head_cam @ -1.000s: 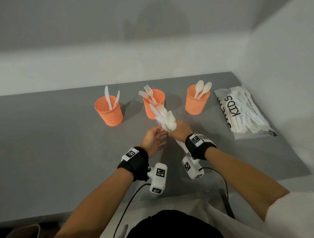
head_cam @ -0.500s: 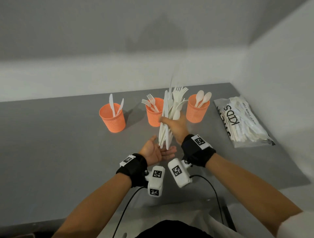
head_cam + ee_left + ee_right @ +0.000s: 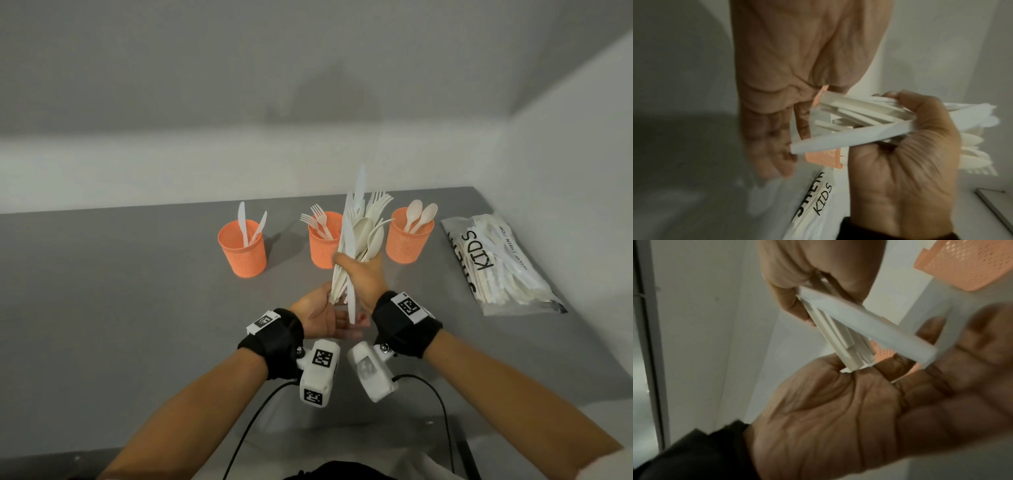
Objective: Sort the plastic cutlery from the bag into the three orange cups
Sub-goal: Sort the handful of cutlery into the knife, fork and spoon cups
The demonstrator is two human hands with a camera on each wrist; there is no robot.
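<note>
Right hand (image 3: 363, 279) gripped a mixed cutlery bundle (image 3: 359, 236) upright above the bench (image 3: 120, 308), in front of the middle cup (image 3: 322, 245). Left hand (image 3: 320, 313), fingers straight, palm up, touched the handle ends. Three orange cups lined the far edge; bag (image 3: 496, 263) lay near the right edge.
</note>
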